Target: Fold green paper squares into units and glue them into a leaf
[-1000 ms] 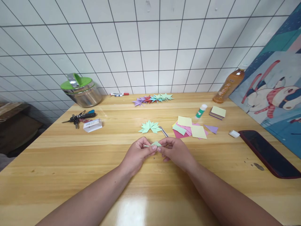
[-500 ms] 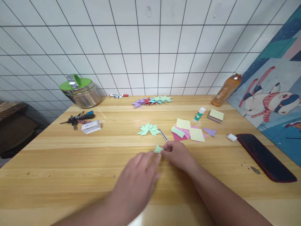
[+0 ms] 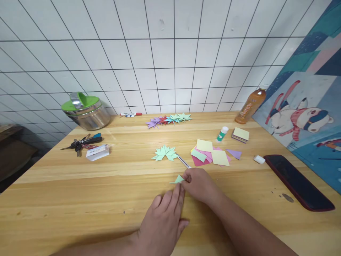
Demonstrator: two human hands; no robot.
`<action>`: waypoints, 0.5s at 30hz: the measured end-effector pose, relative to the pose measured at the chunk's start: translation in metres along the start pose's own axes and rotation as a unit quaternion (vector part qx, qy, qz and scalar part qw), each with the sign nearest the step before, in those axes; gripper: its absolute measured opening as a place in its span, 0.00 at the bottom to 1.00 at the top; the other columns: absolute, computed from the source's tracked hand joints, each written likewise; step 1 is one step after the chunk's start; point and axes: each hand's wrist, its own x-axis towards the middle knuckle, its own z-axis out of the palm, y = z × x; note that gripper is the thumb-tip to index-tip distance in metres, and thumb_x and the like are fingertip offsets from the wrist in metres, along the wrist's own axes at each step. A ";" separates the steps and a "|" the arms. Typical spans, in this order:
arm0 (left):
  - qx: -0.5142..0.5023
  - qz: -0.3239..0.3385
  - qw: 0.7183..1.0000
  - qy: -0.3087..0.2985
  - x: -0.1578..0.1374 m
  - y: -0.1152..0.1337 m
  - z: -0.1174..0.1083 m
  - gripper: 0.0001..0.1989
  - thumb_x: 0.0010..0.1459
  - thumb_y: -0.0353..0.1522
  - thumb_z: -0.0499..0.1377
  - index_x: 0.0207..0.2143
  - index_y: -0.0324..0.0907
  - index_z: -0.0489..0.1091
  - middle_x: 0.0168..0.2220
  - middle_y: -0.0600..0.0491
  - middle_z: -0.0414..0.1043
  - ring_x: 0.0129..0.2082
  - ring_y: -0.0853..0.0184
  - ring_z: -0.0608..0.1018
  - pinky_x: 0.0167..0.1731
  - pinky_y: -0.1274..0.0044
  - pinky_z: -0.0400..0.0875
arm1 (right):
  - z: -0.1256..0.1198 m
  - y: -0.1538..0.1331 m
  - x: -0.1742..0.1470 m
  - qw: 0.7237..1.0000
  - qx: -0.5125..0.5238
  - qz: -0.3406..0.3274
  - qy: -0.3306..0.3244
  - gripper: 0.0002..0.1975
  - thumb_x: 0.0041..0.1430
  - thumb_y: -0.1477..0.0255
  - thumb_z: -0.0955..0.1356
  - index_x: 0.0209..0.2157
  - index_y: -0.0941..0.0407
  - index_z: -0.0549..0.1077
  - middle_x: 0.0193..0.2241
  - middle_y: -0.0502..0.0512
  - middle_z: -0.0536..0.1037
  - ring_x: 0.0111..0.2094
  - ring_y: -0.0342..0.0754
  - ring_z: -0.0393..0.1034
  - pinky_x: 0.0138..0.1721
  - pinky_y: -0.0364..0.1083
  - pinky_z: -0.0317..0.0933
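A small piece of green folding paper (image 3: 179, 179) lies on the wooden table, part of it hidden by fingers. My right hand (image 3: 199, 184) is closed, pinching the paper's right side between thumb and forefinger. Flat on the table, my left hand (image 3: 166, 217) has its fingers stretched out, the tips touching the paper's lower edge. Just beyond the hands lies a slim grey cutter (image 3: 183, 161), its near end close to my right knuckles. A pale green folded paper shape (image 3: 164, 153) with pointed tips rests to its left.
Sticky notes (image 3: 220, 158), a glue stick (image 3: 222, 134), a note stack (image 3: 240, 134), an eraser (image 3: 259, 159) and a phone (image 3: 298, 182) lie right. Keys (image 3: 82, 143), a small box (image 3: 98, 153) and a green-lidded pot (image 3: 90, 115) stand left. Folded stars (image 3: 170, 120) and a tea bottle (image 3: 250, 106) are behind.
My left hand has come to rest with fingers flatter against the paper, which now shows a raised point and a thin tip at left. The whole view has shifted slightly.
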 end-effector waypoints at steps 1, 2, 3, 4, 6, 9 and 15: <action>-0.003 0.001 1.000 0.003 -0.001 -0.001 0.000 0.28 0.59 0.46 0.46 0.57 0.42 0.60 0.57 0.47 0.61 0.44 0.58 0.68 0.38 0.69 0.59 | 0.000 0.000 0.000 1.000 -0.001 -0.001 0.003 0.04 0.46 0.75 0.65 0.21 0.55 0.71 0.19 0.48 0.72 0.22 0.42 0.62 0.22 0.41 0.49; -0.005 0.001 1.000 0.005 -0.002 -0.002 0.000 0.28 0.59 0.46 0.47 0.57 0.42 0.61 0.58 0.47 0.61 0.44 0.58 0.68 0.38 0.69 0.58 | 0.000 0.000 0.000 1.000 -0.002 0.000 0.004 0.04 0.47 0.74 0.65 0.21 0.55 0.70 0.19 0.48 0.72 0.22 0.42 0.62 0.22 0.41 0.49; -0.006 0.001 1.000 0.005 -0.003 -0.002 0.001 0.28 0.59 0.46 0.47 0.56 0.43 0.61 0.58 0.47 0.60 0.45 0.58 0.68 0.39 0.69 0.58 | 0.000 0.000 0.000 1.000 -0.001 0.003 0.004 0.04 0.47 0.74 0.66 0.21 0.55 0.70 0.19 0.48 0.73 0.22 0.42 0.63 0.22 0.41 0.49; -0.008 0.001 1.000 0.006 -0.003 -0.003 0.001 0.27 0.58 0.46 0.48 0.56 0.43 0.61 0.58 0.47 0.61 0.45 0.58 0.68 0.39 0.69 0.58 | -0.001 0.000 0.001 1.000 0.000 0.006 0.004 0.04 0.47 0.74 0.66 0.21 0.55 0.70 0.19 0.48 0.73 0.22 0.42 0.63 0.23 0.41 0.50; -0.013 0.004 1.000 0.004 -0.003 -0.004 0.002 0.27 0.58 0.46 0.48 0.56 0.44 0.61 0.57 0.46 0.62 0.46 0.58 0.68 0.39 0.69 0.58 | -0.001 -0.001 0.001 1.000 0.000 0.010 0.000 0.04 0.46 0.75 0.66 0.21 0.55 0.70 0.19 0.48 0.73 0.22 0.42 0.62 0.22 0.41 0.50; -0.019 0.003 1.000 -0.003 -0.002 -0.006 0.002 0.27 0.59 0.47 0.47 0.56 0.45 0.61 0.57 0.46 0.61 0.47 0.57 0.67 0.39 0.68 0.58 | -0.002 -0.001 0.001 1.000 0.000 0.010 -0.004 0.04 0.46 0.74 0.66 0.20 0.55 0.70 0.19 0.48 0.72 0.21 0.42 0.62 0.22 0.40 0.50; -0.015 0.009 1.000 -0.023 -0.001 -0.005 0.000 0.24 0.59 0.46 0.47 0.50 0.44 0.66 0.58 0.45 0.59 0.46 0.57 0.67 0.37 0.68 0.58 | -0.003 -0.001 -0.001 1.000 -0.014 -0.009 0.003 0.05 0.47 0.72 0.66 0.20 0.55 0.69 0.18 0.47 0.71 0.21 0.42 0.61 0.22 0.41 0.49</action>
